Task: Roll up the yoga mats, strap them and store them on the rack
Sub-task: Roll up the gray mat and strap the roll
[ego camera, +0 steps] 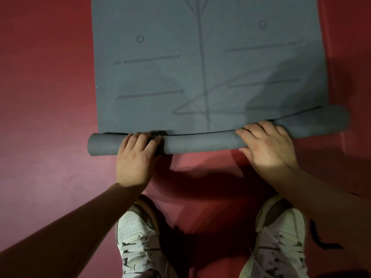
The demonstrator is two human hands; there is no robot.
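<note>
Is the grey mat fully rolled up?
No: most of the grey mat lies flat; only a thin roll is gripped by the left hand and right hand.

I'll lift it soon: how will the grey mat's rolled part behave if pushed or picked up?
The grey mat likely rolls easily when pushed: its rolled part is a round tube. It is probably floppy; the roll curves between the left hand and right hand. Released, it may loosen, as no strap shows.

Pretty dim n soft tbh. Light's from behind, shadows fall fwd on grey mat (160,27) & red floor (40,97). Edges bend some.
</note>
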